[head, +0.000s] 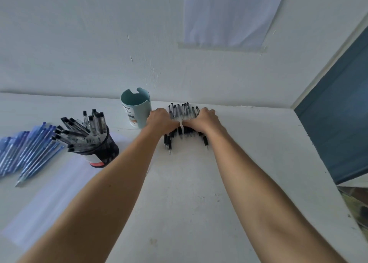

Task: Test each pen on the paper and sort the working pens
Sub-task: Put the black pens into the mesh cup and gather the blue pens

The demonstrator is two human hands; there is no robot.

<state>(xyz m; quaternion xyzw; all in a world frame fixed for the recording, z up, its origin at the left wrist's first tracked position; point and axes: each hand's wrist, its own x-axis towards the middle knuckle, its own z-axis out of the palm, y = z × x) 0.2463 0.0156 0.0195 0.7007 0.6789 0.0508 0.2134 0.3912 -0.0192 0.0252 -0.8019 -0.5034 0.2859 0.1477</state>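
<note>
Left hand [162,121] and right hand [205,120] both curl down around the black pens [184,110], heaped on the surface [189,193] by the wall [99,43]. Risk: an uneven squeeze could shed outer pens, which may roll away untested.

A white painted wall [79,43] rises behind a white tabletop [189,203]. A pale sheet [229,14] hangs on the wall, with a strip of clear tape [219,46] along its lower edge. At right stands a dark blue-grey panel [338,113] in a white frame [328,66].
</note>
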